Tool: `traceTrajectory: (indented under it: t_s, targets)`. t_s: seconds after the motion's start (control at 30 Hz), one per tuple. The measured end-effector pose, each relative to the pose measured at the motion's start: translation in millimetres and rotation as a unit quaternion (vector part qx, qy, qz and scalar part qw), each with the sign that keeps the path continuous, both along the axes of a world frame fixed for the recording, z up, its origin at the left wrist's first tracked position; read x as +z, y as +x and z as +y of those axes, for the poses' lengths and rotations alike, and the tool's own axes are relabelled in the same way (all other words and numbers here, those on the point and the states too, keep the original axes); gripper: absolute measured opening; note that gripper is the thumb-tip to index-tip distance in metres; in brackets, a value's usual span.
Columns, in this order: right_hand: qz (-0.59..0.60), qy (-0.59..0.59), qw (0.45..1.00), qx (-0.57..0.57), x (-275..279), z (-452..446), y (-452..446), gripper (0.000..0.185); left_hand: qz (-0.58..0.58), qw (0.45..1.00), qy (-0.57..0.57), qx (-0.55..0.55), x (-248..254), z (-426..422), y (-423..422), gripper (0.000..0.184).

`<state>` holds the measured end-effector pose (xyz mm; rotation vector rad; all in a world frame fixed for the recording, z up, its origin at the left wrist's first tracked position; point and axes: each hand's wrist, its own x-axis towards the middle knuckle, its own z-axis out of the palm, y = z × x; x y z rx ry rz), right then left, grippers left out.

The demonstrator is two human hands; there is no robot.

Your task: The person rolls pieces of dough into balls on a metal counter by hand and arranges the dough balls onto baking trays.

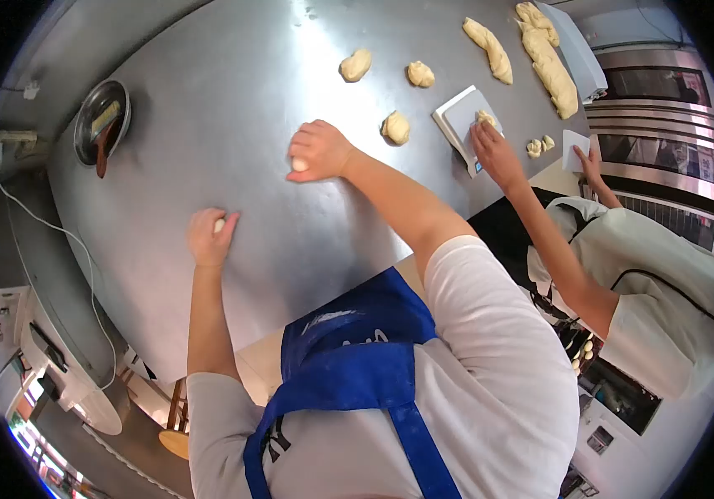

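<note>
On the steel table (pixel 166 133), my left hand (pixel 210 236) curls over a small pale dough ball (pixel 220 225), which shows between thumb and fingers. Farther right and higher in the view, my right hand (pixel 320 151) is cupped round another small dough ball (pixel 299 165), partly hidden by the fingers. Both hands rest on the tabletop, apart from each other. The nearest loose dough pieces lie to the right of my right hand: one lump (pixel 395 128), one above it (pixel 355 65) and a third (pixel 420 74).
A metal bowl (pixel 126 125) with a brush (pixel 105 137) stands at the left. At the right, a co-worker's hand (pixel 496 152) touches dough on a white scale (pixel 448 125); their other hand holds a white scraper (pixel 574 150). Long dough pieces (pixel 552 73) lie beyond.
</note>
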<state>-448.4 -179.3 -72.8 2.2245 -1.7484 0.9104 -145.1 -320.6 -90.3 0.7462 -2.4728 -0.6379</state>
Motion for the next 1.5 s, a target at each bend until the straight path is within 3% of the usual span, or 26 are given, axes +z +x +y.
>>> traceTrajectory:
  t_s: [0.07,0.1,0.17,0.2,0.23,0.3,0.33,0.4,0.5,0.6,0.63,0.7,0.73,0.77,0.83,0.87,1.0,1.03,1.1,1.17,1.2,1.23,1.37,1.43,1.5]
  targets:
    - [-0.051,0.021,0.998,-0.03,-3.2,18.2,-10.8,0.026,0.051,0.996,-0.051,0.052,-0.8,-0.5,19.4,0.028]
    - [-0.051,0.022,0.998,-0.036,-11.1,26.7,-2.6,0.026,0.051,0.996,-0.049,0.046,-2.5,9.9,30.0,0.028]
    - [-0.15,-0.041,0.986,-0.062,-25.7,42.7,24.3,0.028,0.083,0.986,-0.016,0.146,-12.4,35.4,44.8,0.027]
    - [-0.15,-0.038,0.986,-0.066,-27.4,38.2,34.7,0.028,0.097,0.994,-0.04,0.035,-19.4,42.5,44.7,0.029]
    - [-0.082,0.026,0.996,-0.015,-28.8,27.6,48.8,0.028,0.095,0.994,-0.037,0.034,-16.7,39.0,38.7,0.029]
    - [-0.01,0.087,0.996,0.035,-28.0,5.7,45.0,0.028,-0.027,0.993,-0.058,-0.1,-13.7,12.4,13.1,0.03]
    - [0.007,0.089,0.995,0.052,-26.9,-8.1,27.8,0.028,-0.028,0.993,-0.059,-0.1,-15.9,-3.3,7.3,0.03]
    - [0.022,0.088,0.994,0.068,-20.9,-18.5,0.5,0.028,0.0,0.999,-0.027,0.028,-17.3,-32.8,6.0,0.033]
    - [-0.014,0.121,0.992,-0.01,-4.8,0.6,-26.9,0.032,-0.005,0.997,-0.036,0.072,-0.4,-23.8,18.4,0.039]
    - [-0.141,0.093,0.975,-0.141,-5.7,35.8,15.9,0.054,-0.002,0.987,-0.021,0.159,-0.6,20.2,33.8,0.049]
    - [-0.14,0.09,0.976,-0.142,-7.5,36.1,23.1,0.054,0.0,0.987,-0.023,0.158,-6.9,22.4,28.7,0.049]
    - [-0.145,0.033,0.95,-0.273,-12.4,35.7,51.5,0.048,-0.039,0.976,0.018,0.211,-15.9,36.4,33.8,0.05]
    - [-0.16,0.047,0.943,-0.287,-7.8,32.3,52.8,0.04,-0.05,0.98,0.016,0.19,-7.6,35.2,30.8,0.045]
    - [-0.156,0.048,0.947,-0.277,-4.5,33.6,49.9,0.04,-0.047,0.978,0.017,0.2,5.2,34.6,37.8,0.045]
    - [-0.261,0.021,0.933,-0.248,1.0,39.6,41.4,0.031,-0.107,0.979,0.144,0.099,29.1,35.1,59.2,0.044]
    - [-0.284,-0.012,0.926,-0.248,6.4,56.1,42.7,0.028,-0.102,0.986,0.11,0.079,26.6,46.7,80.1,0.044]
    - [-0.231,0.073,0.957,-0.161,7.5,160.3,73.8,0.038,0.014,0.999,-0.017,0.049,6.1,127.1,139.5,0.047]
    - [-0.231,0.094,0.961,-0.119,-7.9,168.3,86.8,0.028,0.036,0.997,-0.019,0.068,12.1,145.6,130.9,0.044]
    - [-0.164,0.128,0.975,-0.08,-1.5,140.4,112.7,0.021,0.009,0.999,-0.003,-0.046,17.7,141.3,84.4,0.043]
    - [-0.09,0.063,0.993,-0.053,-31.6,80.8,122.6,0.027,-0.104,0.99,-0.041,-0.085,19.3,114.6,40.9,0.045]
    - [-0.043,0.047,0.998,0.006,-31.7,55.2,107.3,0.028,-0.08,0.993,-0.04,-0.083,3.4,94.4,30.6,0.047]
    - [0.003,0.033,0.997,0.07,-25.1,33.7,87.4,0.028,-0.058,0.995,-0.036,-0.075,-12.7,73.4,29.0,0.049]
    - [-0.019,0.004,1.0,-0.019,-10.5,11.1,11.6,0.029,-0.02,0.996,-0.08,0.019,-11.4,23.8,38.3,0.046]
    - [-0.079,0.081,0.993,-0.032,-2.9,32.3,1.6,0.023,-0.018,0.982,-0.121,0.145,-1.9,24.8,53.4,0.039]
    - [-0.146,0.028,0.984,-0.102,-1.7,59.1,21.3,0.018,0.012,0.977,-0.093,0.194,1.3,48.8,75.6,0.037]
